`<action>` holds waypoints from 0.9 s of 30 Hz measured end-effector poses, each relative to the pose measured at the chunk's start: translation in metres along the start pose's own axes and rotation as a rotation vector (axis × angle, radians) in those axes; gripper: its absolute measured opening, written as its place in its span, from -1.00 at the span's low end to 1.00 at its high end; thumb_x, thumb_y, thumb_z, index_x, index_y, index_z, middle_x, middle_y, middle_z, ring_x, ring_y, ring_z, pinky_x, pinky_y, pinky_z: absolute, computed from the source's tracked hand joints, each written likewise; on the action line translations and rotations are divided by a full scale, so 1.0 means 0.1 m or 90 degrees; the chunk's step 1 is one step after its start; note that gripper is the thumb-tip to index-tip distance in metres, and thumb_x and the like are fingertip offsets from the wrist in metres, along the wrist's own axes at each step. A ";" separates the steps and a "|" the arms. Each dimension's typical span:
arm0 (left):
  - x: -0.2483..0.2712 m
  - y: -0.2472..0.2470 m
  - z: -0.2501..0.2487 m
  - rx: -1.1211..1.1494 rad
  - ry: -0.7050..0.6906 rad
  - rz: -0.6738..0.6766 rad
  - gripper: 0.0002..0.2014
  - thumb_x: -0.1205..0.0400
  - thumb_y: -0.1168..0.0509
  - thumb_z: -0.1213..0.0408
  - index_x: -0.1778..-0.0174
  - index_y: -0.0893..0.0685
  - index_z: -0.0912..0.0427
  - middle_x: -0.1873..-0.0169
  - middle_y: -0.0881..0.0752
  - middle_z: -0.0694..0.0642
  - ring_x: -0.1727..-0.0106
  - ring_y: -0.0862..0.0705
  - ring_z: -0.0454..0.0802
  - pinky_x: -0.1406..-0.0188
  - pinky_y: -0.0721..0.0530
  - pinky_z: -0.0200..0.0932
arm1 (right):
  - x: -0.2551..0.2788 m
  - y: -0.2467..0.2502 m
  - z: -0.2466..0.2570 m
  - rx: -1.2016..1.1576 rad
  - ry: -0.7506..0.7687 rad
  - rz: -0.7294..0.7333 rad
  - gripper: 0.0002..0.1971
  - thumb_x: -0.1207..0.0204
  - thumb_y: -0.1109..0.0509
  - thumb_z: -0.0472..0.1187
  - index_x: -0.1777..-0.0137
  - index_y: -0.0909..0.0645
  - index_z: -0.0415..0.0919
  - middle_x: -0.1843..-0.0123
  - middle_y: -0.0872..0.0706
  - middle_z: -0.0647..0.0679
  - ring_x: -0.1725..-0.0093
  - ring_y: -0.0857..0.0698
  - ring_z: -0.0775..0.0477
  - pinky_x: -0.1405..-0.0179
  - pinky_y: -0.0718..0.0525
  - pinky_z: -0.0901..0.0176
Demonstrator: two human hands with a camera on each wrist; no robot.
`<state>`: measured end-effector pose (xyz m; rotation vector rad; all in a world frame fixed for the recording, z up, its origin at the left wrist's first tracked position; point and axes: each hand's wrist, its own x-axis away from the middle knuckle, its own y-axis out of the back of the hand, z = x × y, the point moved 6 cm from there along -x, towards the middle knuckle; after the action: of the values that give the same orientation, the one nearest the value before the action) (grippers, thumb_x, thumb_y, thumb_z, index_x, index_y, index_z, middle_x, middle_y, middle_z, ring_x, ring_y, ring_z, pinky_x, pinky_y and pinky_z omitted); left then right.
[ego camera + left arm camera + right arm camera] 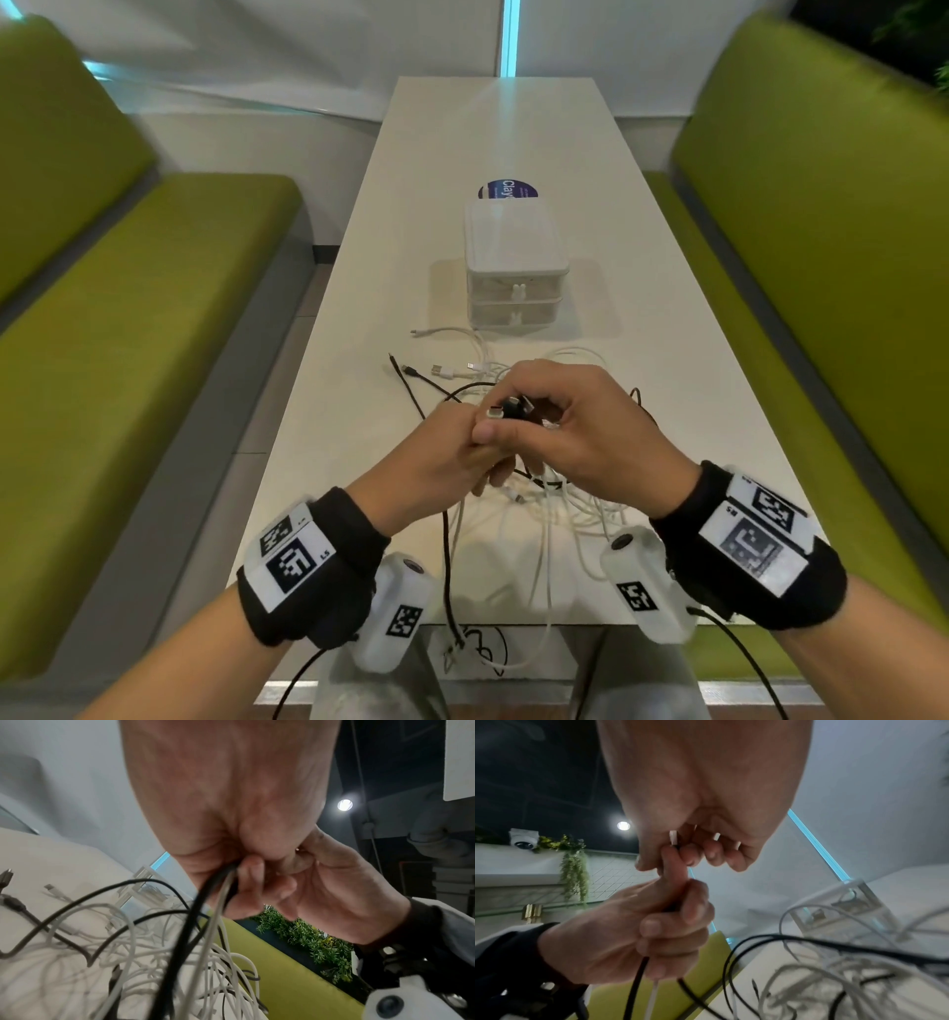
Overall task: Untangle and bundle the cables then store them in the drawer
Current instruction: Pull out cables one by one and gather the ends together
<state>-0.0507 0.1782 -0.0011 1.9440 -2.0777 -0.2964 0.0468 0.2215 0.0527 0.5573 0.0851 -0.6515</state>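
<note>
- The left hand (441, 452) is held above the near part of the desk (642, 288), its fingers curled tight round a bunch of cables (513, 519): a thick black cable (180, 949) and at least one white cable (208, 939) run down out of the fist.
- The right hand (570, 426) meets it from the right, touching it; its fingers and thumb are bent in round a cluster of plug ends (513, 408), black and white, that stick up where the two hands meet.
- From the right wrist view, small white connector tips (673, 837) show between the curled fingers of the right hand, and one finger of the left hand points up against them.
- The rest of the cables lie in a loose tangle on the desk under and beyond the hands, white loops mixed with black ones; some strands hang over the near edge of the desk.
- Several loose plug ends (436, 369) lie spread on the desk just beyond the hands, to the left.
- A small white drawer unit (513, 267) stands further off at the middle of the desk, both drawers closed; the nearest white cable reaches almost to its foot.
- Behind the unit a round blue sticker (506, 189) is partly hidden.
- Green benches (128, 360) flank the desk on both sides.
</note>
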 end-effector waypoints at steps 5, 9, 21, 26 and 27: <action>0.01 0.08 -0.09 0.003 -0.032 -0.071 -0.53 -0.78 -0.06 0.21 0.45 -0.62 0.18 0.68 -0.59 0.01 0.59 -0.56 -0.08 0.45 -0.57 -0.24 | 0.09 -0.06 -0.32 -0.173 -0.104 -0.087 -0.49 -0.43 -0.40 0.17 -0.33 -0.52 -0.01 0.11 -0.63 -0.03 0.09 -0.68 -0.04 -0.03 -0.68 0.02; 0.08 0.10 -0.07 0.141 -0.049 -0.099 -0.46 -0.58 -0.18 -0.25 0.49 -0.55 0.14 0.61 -0.51 0.17 0.54 -0.55 0.00 0.48 -0.50 -0.32 | 0.25 -0.36 -0.43 -0.165 -0.114 0.098 -0.75 -0.60 -0.25 0.08 -0.14 -0.60 -0.01 0.07 -0.73 -0.04 -0.06 -0.72 -0.10 -0.22 -0.63 -0.22; 0.17 0.50 -0.05 -0.082 -0.067 -0.200 -0.50 -0.67 -0.11 -0.11 0.51 -0.58 0.09 0.52 -0.57 -0.11 0.38 -0.58 -0.02 0.34 -0.52 -0.07 | 0.31 -0.36 -0.81 0.175 -0.058 0.119 -0.69 -0.69 -0.21 0.01 0.26 -0.56 -0.07 0.38 -0.65 0.11 0.35 -0.63 0.15 0.30 -0.53 0.26; 0.14 0.20 0.09 -0.502 -0.070 -0.109 -0.61 -0.70 0.01 -0.04 -0.11 -0.66 0.06 -0.04 -0.69 -0.04 -0.03 -0.69 0.05 0.03 -0.62 0.02 | 0.20 -0.33 -0.77 0.290 -0.048 0.081 -0.71 -0.68 -0.22 -0.01 0.33 -0.45 0.12 0.43 -0.63 0.20 0.40 -0.59 0.23 0.36 -0.52 0.22; 0.14 0.13 0.12 -0.536 -0.068 -0.088 -0.64 -0.68 -0.01 0.01 -0.16 -0.63 0.07 -0.06 -0.71 0.01 -0.04 -0.70 0.10 0.04 -0.63 0.08 | 0.19 -0.32 -0.74 0.315 -0.041 0.079 -0.78 -0.66 -0.24 -0.05 0.24 -0.54 0.08 0.38 -0.69 0.12 0.37 -0.64 0.11 0.37 -0.51 0.17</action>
<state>-0.0680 0.1650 -0.0075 1.5419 -1.4806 -1.1126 0.0498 0.2279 -0.0301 1.0093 -0.1757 -0.5687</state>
